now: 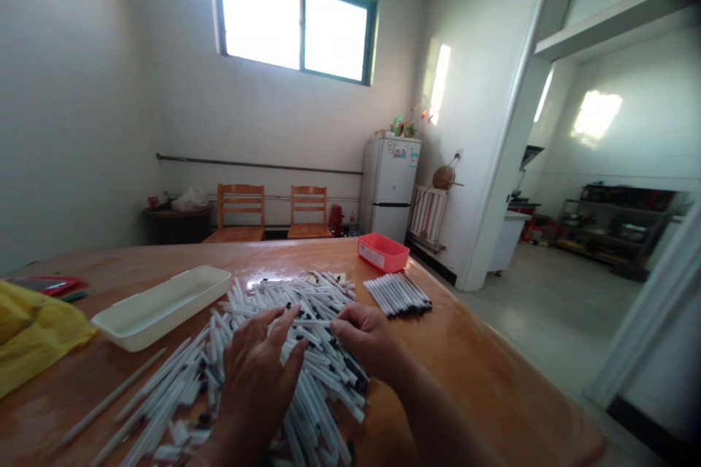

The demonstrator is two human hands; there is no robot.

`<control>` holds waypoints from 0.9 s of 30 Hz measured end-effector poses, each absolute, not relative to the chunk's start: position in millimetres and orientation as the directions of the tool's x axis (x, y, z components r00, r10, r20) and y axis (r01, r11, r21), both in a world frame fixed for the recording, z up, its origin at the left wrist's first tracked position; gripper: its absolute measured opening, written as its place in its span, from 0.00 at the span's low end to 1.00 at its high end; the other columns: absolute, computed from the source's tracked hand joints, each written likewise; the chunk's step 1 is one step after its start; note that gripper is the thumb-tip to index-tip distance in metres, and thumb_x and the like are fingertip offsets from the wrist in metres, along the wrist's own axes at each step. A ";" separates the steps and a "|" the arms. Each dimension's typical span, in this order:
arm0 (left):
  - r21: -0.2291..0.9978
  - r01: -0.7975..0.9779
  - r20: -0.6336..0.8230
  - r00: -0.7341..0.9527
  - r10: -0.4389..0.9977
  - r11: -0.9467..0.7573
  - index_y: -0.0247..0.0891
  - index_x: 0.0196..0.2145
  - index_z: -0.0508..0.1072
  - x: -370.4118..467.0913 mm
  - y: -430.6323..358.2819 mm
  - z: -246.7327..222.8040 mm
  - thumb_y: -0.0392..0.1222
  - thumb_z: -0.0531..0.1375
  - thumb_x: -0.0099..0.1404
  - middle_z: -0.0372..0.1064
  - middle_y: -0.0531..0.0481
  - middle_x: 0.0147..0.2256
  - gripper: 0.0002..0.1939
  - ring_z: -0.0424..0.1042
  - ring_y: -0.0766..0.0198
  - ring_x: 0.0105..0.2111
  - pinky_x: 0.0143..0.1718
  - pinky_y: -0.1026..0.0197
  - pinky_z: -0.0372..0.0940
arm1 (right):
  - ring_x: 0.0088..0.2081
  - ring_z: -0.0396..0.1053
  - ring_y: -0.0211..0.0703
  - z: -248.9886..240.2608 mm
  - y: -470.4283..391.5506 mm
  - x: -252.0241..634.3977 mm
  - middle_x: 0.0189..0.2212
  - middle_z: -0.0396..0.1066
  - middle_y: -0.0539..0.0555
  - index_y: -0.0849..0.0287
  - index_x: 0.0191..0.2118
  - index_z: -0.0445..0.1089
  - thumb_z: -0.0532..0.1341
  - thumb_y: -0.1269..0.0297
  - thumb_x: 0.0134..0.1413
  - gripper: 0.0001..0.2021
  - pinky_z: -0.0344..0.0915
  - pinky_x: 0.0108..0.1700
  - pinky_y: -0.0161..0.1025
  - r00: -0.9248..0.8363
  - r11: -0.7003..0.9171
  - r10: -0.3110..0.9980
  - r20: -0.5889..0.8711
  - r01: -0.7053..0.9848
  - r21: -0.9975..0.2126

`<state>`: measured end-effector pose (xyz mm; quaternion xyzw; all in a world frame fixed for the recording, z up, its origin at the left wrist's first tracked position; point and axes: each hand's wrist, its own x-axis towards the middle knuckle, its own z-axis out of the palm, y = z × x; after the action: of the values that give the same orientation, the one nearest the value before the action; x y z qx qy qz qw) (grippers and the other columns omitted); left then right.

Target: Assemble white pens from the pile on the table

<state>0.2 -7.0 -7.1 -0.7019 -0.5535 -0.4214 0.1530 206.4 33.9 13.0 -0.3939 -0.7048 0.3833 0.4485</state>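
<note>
A big loose pile of white pen barrels [323,372], with black caps among them, covers the middle of the wooden table. My right hand [369,336] pinches one white pen [313,322] by its right end, holding it level over the pile. Over the pile's left side, my left hand [260,357] has its fingers apart; its fingertips come close to the pen's left end, and whether they touch it I cannot tell. Beyond my right hand, several white pens with black ends [397,293] lie side by side in a neat row.
A cream tray [164,310] stands left of the pile, near a yellow bag [41,339]. A red plastic basket [383,254] sits at the table's far right edge. One long thin stick [112,398] lies front left. Behind are two wooden chairs [241,208] and a fridge [391,175].
</note>
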 end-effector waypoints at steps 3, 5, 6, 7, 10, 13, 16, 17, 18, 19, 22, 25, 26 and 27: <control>0.271 0.907 0.789 -0.017 0.614 -0.324 0.44 0.56 0.71 -4.9 -3.4 -7.9 0.48 0.60 0.63 0.67 0.40 0.53 0.24 0.65 0.44 0.54 0.57 0.44 0.54 | 0.28 0.61 0.38 11.6 49.8 225.6 0.23 0.64 0.48 0.59 0.29 0.69 0.58 0.54 0.58 0.14 0.58 0.31 0.34 -0.078 0.439 0.897 0.435 0.269 -0.857; 0.279 0.905 0.791 -0.028 0.611 -0.321 0.43 0.54 0.72 -8.7 -0.2 -9.5 0.49 0.59 0.64 0.68 0.40 0.52 0.22 0.66 0.45 0.53 0.57 0.44 0.55 | 0.28 0.63 0.40 6.2 63.5 243.0 0.24 0.68 0.50 0.59 0.29 0.70 0.57 0.51 0.60 0.16 0.59 0.32 0.35 0.092 0.399 0.878 0.470 0.403 -0.824; 0.284 0.905 0.788 -0.031 0.615 -0.317 0.43 0.54 0.72 -10.2 1.2 -10.4 0.49 0.59 0.64 0.68 0.40 0.51 0.21 0.67 0.45 0.52 0.56 0.44 0.55 | 0.29 0.65 0.42 2.3 70.4 252.0 0.25 0.70 0.52 0.59 0.30 0.70 0.56 0.51 0.60 0.17 0.59 0.33 0.36 0.174 0.330 0.867 0.466 0.500 -0.801; 0.288 0.905 0.782 -0.034 0.623 -0.313 0.42 0.53 0.72 -11.3 2.4 -11.4 0.50 0.59 0.64 0.69 0.40 0.51 0.21 0.67 0.46 0.52 0.56 0.45 0.56 | 0.30 0.67 0.43 -2.0 76.8 260.7 0.26 0.72 0.53 0.58 0.30 0.71 0.55 0.51 0.60 0.17 0.59 0.34 0.36 0.254 0.204 0.865 0.433 0.610 -0.766; 0.295 0.905 0.766 -0.032 0.642 -0.307 0.42 0.51 0.73 -13.1 4.7 -13.8 0.51 0.58 0.65 0.70 0.41 0.49 0.20 0.68 0.48 0.50 0.55 0.46 0.59 | 0.34 0.70 0.46 -15.1 90.7 280.7 0.29 0.75 0.56 0.57 0.32 0.73 0.54 0.54 0.61 0.16 0.59 0.35 0.37 0.383 -0.047 0.855 0.350 0.729 -0.683; 0.292 0.902 0.765 -0.021 0.644 -0.318 0.40 0.50 0.74 -14.7 5.8 -15.9 0.51 0.58 0.65 0.71 0.41 0.49 0.20 0.69 0.48 0.50 0.54 0.46 0.60 | 0.36 0.72 0.48 -24.8 96.8 289.8 0.32 0.76 0.59 0.57 0.33 0.74 0.54 0.55 0.61 0.15 0.59 0.35 0.37 0.421 -0.133 0.855 0.302 0.742 -0.657; 0.293 0.900 0.757 -0.011 0.654 -0.324 0.40 0.49 0.75 -16.7 7.4 -18.2 0.51 0.58 0.65 0.72 0.41 0.48 0.19 0.69 0.48 0.50 0.54 0.45 0.60 | 0.37 0.73 0.50 -30.9 99.6 292.5 0.34 0.77 0.60 0.56 0.34 0.75 0.54 0.55 0.60 0.15 0.59 0.34 0.39 0.440 -0.194 0.860 0.258 0.751 -0.631; 0.295 0.899 0.753 -0.009 0.658 -0.325 0.40 0.49 0.75 -17.2 8.0 -19.0 0.51 0.58 0.65 0.72 0.42 0.47 0.18 0.70 0.48 0.50 0.54 0.45 0.60 | 0.37 0.73 0.50 -32.5 100.5 293.0 0.35 0.77 0.60 0.56 0.33 0.75 0.54 0.55 0.60 0.15 0.60 0.34 0.39 0.442 -0.209 0.863 0.245 0.753 -0.624; 0.297 0.898 0.748 -0.008 0.664 -0.324 0.41 0.48 0.75 -17.5 8.6 -19.7 0.51 0.58 0.65 0.73 0.42 0.47 0.18 0.70 0.48 0.49 0.54 0.45 0.60 | 0.37 0.73 0.51 -33.9 101.4 293.5 0.35 0.77 0.60 0.56 0.33 0.75 0.55 0.54 0.60 0.15 0.60 0.34 0.40 0.444 -0.221 0.866 0.232 0.754 -0.618; 0.299 0.897 0.743 -0.005 0.670 -0.325 0.41 0.47 0.75 -17.7 9.2 -20.3 0.51 0.58 0.65 0.73 0.43 0.47 0.18 0.70 0.49 0.49 0.53 0.45 0.61 | 0.37 0.73 0.52 -35.1 102.3 294.1 0.34 0.77 0.60 0.56 0.32 0.75 0.55 0.54 0.59 0.15 0.60 0.34 0.40 0.445 -0.232 0.868 0.220 0.756 -0.612; 0.306 0.894 0.729 0.000 0.684 -0.327 0.41 0.47 0.76 -18.3 10.7 -21.8 0.51 0.58 0.65 0.73 0.43 0.46 0.17 0.71 0.49 0.48 0.53 0.46 0.61 | 0.37 0.74 0.52 -38.2 104.7 296.1 0.34 0.77 0.61 0.56 0.32 0.75 0.56 0.54 0.58 0.15 0.61 0.33 0.41 0.449 -0.258 0.872 0.193 0.758 -0.600; 0.313 0.891 0.723 0.000 0.690 -0.328 0.41 0.46 0.76 -19.3 11.9 -23.1 0.51 0.58 0.65 0.74 0.43 0.45 0.17 0.71 0.49 0.47 0.52 0.46 0.61 | 0.36 0.74 0.51 -40.9 105.7 298.0 0.34 0.77 0.60 0.56 0.32 0.74 0.57 0.55 0.56 0.13 0.60 0.33 0.40 0.452 -0.272 0.874 0.177 0.757 -0.594; 0.313 0.891 0.721 0.001 0.693 -0.328 0.41 0.46 0.77 -19.6 12.3 -23.6 0.51 0.58 0.65 0.74 0.43 0.45 0.17 0.71 0.49 0.47 0.52 0.46 0.61 | 0.36 0.74 0.51 -41.7 105.7 298.5 0.34 0.77 0.60 0.56 0.32 0.74 0.58 0.55 0.55 0.12 0.60 0.32 0.40 0.453 -0.274 0.875 0.173 0.756 -0.594; 0.313 0.891 0.719 0.003 0.696 -0.327 0.41 0.45 0.77 -20.0 12.7 -24.0 0.51 0.58 0.65 0.74 0.44 0.44 0.17 0.71 0.49 0.47 0.52 0.46 0.62 | 0.36 0.74 0.51 -42.5 105.6 298.9 0.34 0.77 0.60 0.56 0.32 0.74 0.58 0.55 0.54 0.11 0.59 0.32 0.40 0.452 -0.274 0.875 0.171 0.756 -0.595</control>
<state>-20.0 12.7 -24.0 -0.6985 -0.5680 -0.4194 0.1168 298.9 105.6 -42.5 -0.7923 -0.5147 0.0956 0.3136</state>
